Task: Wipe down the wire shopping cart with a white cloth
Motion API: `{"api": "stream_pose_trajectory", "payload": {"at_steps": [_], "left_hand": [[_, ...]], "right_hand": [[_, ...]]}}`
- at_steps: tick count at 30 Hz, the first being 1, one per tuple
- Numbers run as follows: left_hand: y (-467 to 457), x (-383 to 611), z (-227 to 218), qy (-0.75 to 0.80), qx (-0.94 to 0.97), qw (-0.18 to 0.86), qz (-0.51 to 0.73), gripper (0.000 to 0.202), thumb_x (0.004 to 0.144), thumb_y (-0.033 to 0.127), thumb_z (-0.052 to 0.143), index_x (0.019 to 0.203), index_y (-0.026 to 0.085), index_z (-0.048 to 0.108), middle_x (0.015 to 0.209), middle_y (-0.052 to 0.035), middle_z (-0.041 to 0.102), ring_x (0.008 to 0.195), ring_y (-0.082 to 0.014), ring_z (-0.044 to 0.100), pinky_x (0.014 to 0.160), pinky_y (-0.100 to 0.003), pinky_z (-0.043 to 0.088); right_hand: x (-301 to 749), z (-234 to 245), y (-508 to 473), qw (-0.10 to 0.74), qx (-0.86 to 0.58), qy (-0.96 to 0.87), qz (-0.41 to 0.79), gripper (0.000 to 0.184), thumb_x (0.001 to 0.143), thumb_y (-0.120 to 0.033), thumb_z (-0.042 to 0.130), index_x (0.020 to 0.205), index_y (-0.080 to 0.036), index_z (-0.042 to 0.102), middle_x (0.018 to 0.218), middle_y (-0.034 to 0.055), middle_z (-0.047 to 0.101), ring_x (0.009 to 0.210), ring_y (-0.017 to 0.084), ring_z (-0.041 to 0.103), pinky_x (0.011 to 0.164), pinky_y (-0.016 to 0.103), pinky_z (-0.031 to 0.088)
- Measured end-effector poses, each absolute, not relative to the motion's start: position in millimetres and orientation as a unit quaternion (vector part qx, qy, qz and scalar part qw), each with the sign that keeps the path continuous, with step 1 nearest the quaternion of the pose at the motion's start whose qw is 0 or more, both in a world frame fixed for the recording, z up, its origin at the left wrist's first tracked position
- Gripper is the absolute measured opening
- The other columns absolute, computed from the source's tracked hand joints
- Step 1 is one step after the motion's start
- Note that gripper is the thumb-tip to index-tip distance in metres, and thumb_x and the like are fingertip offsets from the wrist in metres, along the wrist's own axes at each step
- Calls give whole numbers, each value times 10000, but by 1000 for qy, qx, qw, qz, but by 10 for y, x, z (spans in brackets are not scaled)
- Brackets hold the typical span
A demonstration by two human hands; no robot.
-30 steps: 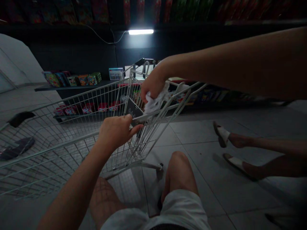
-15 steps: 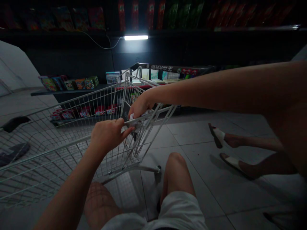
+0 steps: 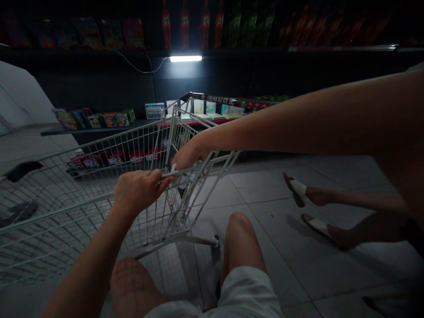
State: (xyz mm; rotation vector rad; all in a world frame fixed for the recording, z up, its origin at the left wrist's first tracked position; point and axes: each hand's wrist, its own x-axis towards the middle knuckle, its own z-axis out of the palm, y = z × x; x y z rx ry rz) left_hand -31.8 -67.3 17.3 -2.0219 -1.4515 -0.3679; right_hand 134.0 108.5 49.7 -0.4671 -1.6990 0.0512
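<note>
My left hand [image 3: 137,190] is closed round the top side rail of a wire shopping cart [image 3: 66,209], near its rear end. Just beyond it, my right hand [image 3: 190,154] reaches over the rail with bent fingers. It presses a crumpled white cloth [image 3: 180,180], perhaps a wipe, against the cart's wires. Part of the cloth shows below the rail; the fingertips are hidden behind the hand. A dark panel [image 3: 170,155] sits beside that hand on the cart's rear frame. The cart's black push handle [image 3: 225,101] is above and beyond my hands.
Dark shelves hold boxed goods [image 3: 109,119], books [image 3: 198,107] and bottles [image 3: 204,26]; a lit tube lamp [image 3: 186,58] hangs there. At the right, another person's sandalled feet [image 3: 318,196] rest on the tiled floor [image 3: 248,185]. My bare knees are close to the cart.
My left hand has shifted left along the rail. My right hand and the cloth have moved slightly left and down. The view has tilted a little.
</note>
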Motion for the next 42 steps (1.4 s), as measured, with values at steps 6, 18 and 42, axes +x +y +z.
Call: {"api": "stream_pose_trajectory", "payload": {"at_steps": [6,18,42], "left_hand": [[-712,-651,157,-543,-763,319,-146,608,940,650,318,640,212,615,537,-34,600,516,-174,557,500,-285,197],[-559,-317,333,-519,-812,203,-172,458,860,602,480,943,203,689,780,-78,728,723,-245,683,589,-299,408],[-496,185,449,-524,-801,242,-158,545,896,675,370,834,216,657,613,-35,662,556,-191,610,484,-281,254]], "right_hand": [[1487,473,1048,486,-215,-832,159,662,875,-511,343,419,-45,231,466,-116,518,568,-34,582,484,152,258],[1779,945,-340,251,-76,-916,-304,90,914,-216,615,835,-199,653,948,-12,675,918,146,582,791,340,431],[2543,250,-43,560,-226,-761,-239,158,891,-355,618,1041,-334,661,1327,1,595,1394,289,418,1167,623,277]]}}
